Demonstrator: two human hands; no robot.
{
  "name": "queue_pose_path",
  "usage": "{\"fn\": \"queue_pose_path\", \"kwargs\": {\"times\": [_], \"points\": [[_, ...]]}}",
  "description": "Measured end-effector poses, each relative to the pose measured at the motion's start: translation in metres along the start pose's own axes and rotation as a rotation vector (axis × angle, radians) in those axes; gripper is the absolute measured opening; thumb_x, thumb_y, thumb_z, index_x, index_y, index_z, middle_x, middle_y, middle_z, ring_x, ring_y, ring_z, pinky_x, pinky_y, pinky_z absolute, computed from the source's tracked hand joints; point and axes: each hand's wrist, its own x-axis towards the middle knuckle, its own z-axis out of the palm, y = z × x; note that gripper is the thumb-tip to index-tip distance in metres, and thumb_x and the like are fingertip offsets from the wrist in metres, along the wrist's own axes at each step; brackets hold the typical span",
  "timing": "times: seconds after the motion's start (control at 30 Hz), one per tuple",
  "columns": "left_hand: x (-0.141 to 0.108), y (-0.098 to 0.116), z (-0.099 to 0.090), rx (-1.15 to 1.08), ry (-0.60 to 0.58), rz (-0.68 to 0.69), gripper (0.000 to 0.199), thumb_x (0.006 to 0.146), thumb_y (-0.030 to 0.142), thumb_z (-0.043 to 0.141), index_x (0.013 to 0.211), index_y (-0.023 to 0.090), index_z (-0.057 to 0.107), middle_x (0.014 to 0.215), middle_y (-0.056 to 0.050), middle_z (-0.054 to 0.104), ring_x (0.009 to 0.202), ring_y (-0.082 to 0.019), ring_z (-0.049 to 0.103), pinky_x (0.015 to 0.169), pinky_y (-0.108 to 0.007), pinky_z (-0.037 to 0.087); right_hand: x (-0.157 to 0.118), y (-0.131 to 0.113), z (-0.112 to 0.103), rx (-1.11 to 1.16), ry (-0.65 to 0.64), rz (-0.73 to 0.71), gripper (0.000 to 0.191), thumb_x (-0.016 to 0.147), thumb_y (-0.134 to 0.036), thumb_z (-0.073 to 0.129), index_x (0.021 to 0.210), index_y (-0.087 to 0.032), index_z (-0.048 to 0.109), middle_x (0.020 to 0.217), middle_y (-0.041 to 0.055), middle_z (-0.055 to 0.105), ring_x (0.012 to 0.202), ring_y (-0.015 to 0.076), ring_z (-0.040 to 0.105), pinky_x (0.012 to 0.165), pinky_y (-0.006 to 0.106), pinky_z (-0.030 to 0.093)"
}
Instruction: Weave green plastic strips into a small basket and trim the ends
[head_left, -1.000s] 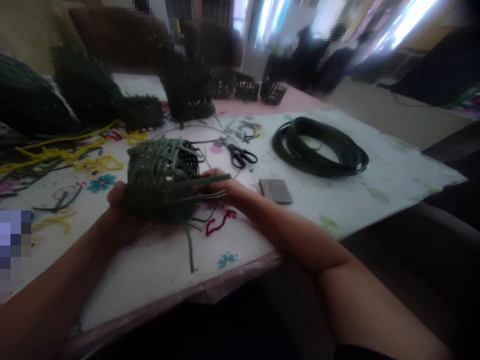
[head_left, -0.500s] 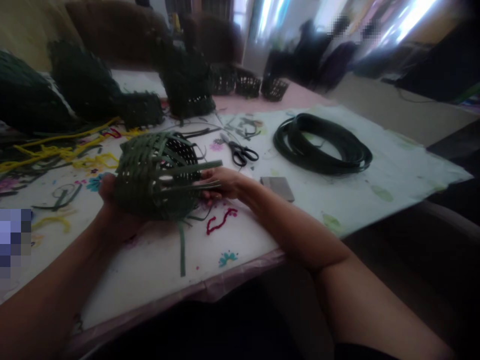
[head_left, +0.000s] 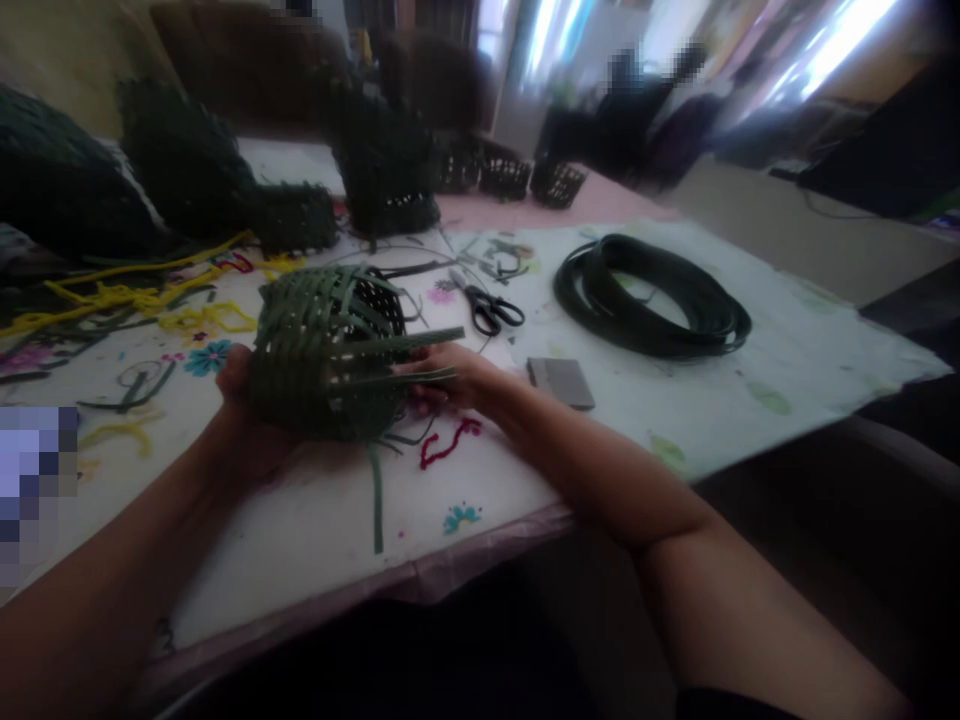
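Head view: a basket (head_left: 296, 355) lies sideways over the table (head_left: 315, 540), the left hand (head_left: 251, 430) grasping it; the right hand's (head_left: 442, 375) fingers, grip unclear, meet rim strips (head_left: 424, 339). Step, apparently: handling strips; next calls for steady support.

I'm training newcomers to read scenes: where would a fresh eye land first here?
Probably on the green basket, left of centre between the left hand and the right hand, with loose strips jutting right. Next come the dark coil, right of the scissors, and the vivid yellow cord at far left.
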Motion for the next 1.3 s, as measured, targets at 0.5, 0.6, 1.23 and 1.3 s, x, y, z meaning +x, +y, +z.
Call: {"fn": "queue_pose_path", "kwargs": {"times": [0.5, 0.6, 1.23, 1.3], "points": [[0.006, 0.005, -0.009, 0.028, 0.071, 0.087, 0.035, 0.083, 0.041, 0.068, 0.11, 0.019, 0.074, 0.102, -0.003, 0.08, 0.127, -0.034, 0.062, 0.104, -0.048, 0.055, -0.009, -0.005, 0.007, 0.008, 0.025, 0.027, 0.026, 0.098, -0.016, 0.057, 0.072, -0.019, 0.054, 0.038, -0.0101, 0.042, 0.031, 0.0072, 0.038, 0.033, 0.016, 0.042], [0.005, 0.006, -0.007, 0.043, 0.009, 0.045, 0.041, 0.078, 0.044, 0.073, 0.109, 0.018, 0.075, 0.099, -0.004, 0.08, 0.126, -0.037, 0.062, 0.105, -0.051, 0.054, -0.007, -0.005, 0.003, 0.025, -0.033, 0.015, 0.028, 0.099, -0.016, 0.057, 0.071, -0.019, 0.051, 0.038, -0.012, 0.04, 0.03, 0.0058, 0.03, 0.036, 0.017, 0.046], [0.005, 0.003, -0.004, 0.073, 0.038, 0.155, 0.027, 0.086, 0.036, 0.064, 0.107, 0.021, 0.071, 0.102, 0.002, 0.078, 0.134, -0.033, 0.056, 0.105, -0.051, 0.054, -0.002, 0.008, 0.012, -0.003, 0.124, -0.099, 0.018, 0.088, -0.004, 0.059, 0.075, -0.017, 0.058, 0.048, -0.0078, 0.054, 0.037, 0.0059, 0.043, 0.035, 0.014, 0.038], [0.005, 0.002, -0.005, 0.098, 0.071, 0.151, 0.023, 0.091, 0.033, 0.057, 0.104, 0.021, 0.071, 0.1, 0.002, 0.078, 0.132, -0.032, 0.058, 0.103, -0.051, 0.055, 0.0, 0.012, 0.016, 0.008, 0.182, -0.2, 0.016, 0.084, -0.002, 0.063, 0.075, -0.015, 0.06, 0.057, -0.006, 0.061, 0.046, 0.0054, 0.05, 0.042, 0.013, 0.042]]}}
